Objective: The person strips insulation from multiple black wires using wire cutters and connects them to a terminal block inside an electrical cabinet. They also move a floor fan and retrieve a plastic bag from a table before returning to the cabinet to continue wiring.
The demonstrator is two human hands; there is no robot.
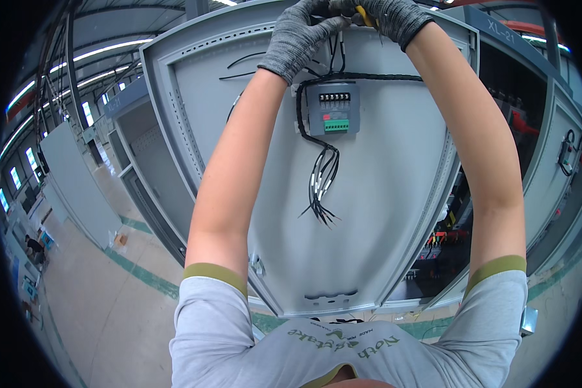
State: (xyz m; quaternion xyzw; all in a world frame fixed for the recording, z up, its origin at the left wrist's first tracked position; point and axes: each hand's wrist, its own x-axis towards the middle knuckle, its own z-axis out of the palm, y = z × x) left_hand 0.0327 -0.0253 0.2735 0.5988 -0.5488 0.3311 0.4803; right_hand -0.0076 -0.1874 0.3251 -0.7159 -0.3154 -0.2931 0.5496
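Observation:
Both arms reach up to the top of a grey metal cabinet door (381, 187), and grey knit gloves cover both hands. My left hand (301, 35) is closed near the upper edge, its fingertips cut off by the frame, so what it pinches is hidden. My right hand (394, 21) is closed around a yellow-handled hand tool (366, 17) whose working end I cannot make out. Black wires (336, 57) run down from between the hands to a black wrapped cable bundle (381, 77). Below it, a grey module (333, 107) with a green terminal block (336, 125) is fixed on the door.
Loose black wires with white sleeves (320, 184) hang below the module. Single black wires (242, 59) stick out left of my left wrist. Right of the door, an open cabinet (433, 249) shows red and black parts. Another grey cabinet (149, 142) stands at left.

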